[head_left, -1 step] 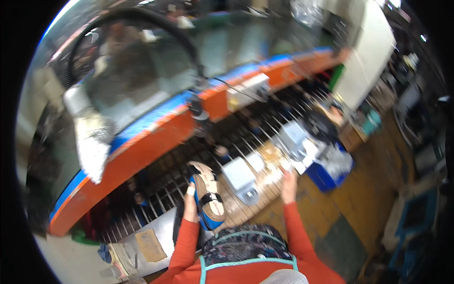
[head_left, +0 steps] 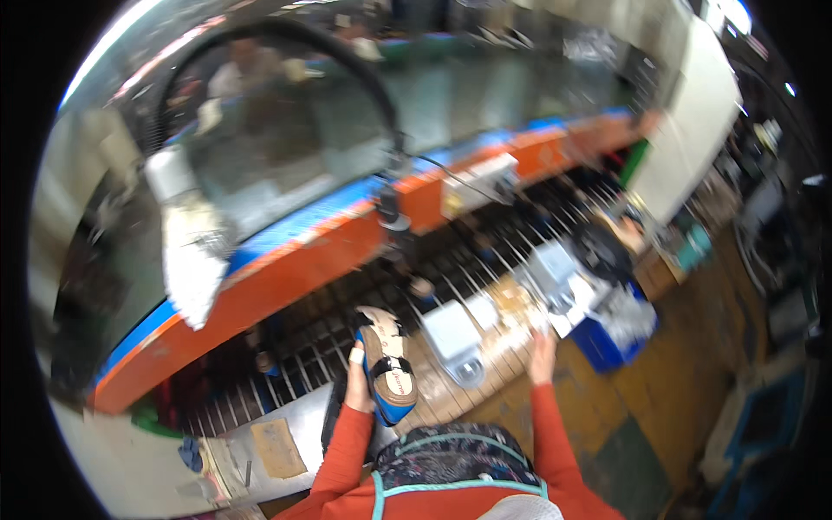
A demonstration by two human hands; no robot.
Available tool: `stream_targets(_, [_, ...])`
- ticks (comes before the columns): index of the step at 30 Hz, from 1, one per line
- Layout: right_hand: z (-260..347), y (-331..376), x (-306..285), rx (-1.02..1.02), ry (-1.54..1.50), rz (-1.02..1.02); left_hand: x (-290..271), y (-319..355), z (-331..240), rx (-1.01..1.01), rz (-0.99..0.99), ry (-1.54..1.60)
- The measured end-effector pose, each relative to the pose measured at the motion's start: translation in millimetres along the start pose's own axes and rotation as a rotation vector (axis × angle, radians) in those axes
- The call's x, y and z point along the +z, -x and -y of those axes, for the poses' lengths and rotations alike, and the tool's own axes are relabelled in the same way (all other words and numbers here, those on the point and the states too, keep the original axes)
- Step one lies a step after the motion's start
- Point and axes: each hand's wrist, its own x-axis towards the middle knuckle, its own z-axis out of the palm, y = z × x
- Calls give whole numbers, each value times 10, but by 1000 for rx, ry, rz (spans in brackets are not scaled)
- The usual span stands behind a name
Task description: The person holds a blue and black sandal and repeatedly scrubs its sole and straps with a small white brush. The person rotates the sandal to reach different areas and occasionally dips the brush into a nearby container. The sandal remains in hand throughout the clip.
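My left hand (head_left: 356, 373) is closed around the side of a sandal (head_left: 395, 381) with a black strap, a buckle, a pale insole and a blue sole edge. The sandal is tilted, its footbed facing up. My right hand (head_left: 542, 357) reaches over the front edge of the wooden bench (head_left: 416, 364), beside scattered whitish bits. Its fingers look stretched out, with nothing visible in them, though the tips are blurred. Between my hands stands a pale grey box-shaped container (head_left: 451, 333) with a round clear part at its near end.
A second grey container (head_left: 551, 264) stands farther right, near a blue bin (head_left: 607, 340) with clear plastic in it. Behind the bench runs a metal-rod rack (head_left: 303, 364) under an orange beam (head_left: 321, 269). A foil-wrapped nozzle on a hose (head_left: 195, 269) hangs at left.
The whole view has shifted slightly, with the scene sitting a little farther right and lower. My left hand still holds the sandal; my right hand keeps about the same place over the bench edge.
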Motion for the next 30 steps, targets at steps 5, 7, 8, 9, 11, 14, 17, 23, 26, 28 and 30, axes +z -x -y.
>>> stream_targets(5, [-1237,-22,-169,63,755,319,-538,-11,-114,-54,48,196])
stream_targets(7, [-1379,-472,-385,-42,438,155,-727,-104,-159,-69,3,219])
stream_targets(8, [-1393,-857,-533,-42,567,64,-842,-139,-221,-10,239,192])
stream_targets(9, [-1311,-1428,-652,-183,204,13,-876,-340,-230,274,15,-260])
stream_targets(11, [-1061,-2490,-1006,-98,193,-181,-1028,-528,-240,492,-138,-469])
stream_targets(14, [-462,-3419,-1516,-154,103,-226,-1319,-706,-302,205,-214,306])
stream_targets(17, [222,-3312,-1341,-272,-139,-140,-1572,-871,-328,-5,-162,446])
stream_targets(23, [556,-1331,-79,-252,-184,447,-1958,-1451,-266,-102,-268,763])
stream_targets(26, [547,-983,646,37,-205,622,-2091,-1851,-287,-116,-352,844])
stream_targets(28, [566,-1067,1144,-9,-17,702,-2103,-2029,-253,-16,-315,832])
stream_targets(30, [533,-1192,1624,-164,339,686,-2072,-2089,-216,32,-228,846])
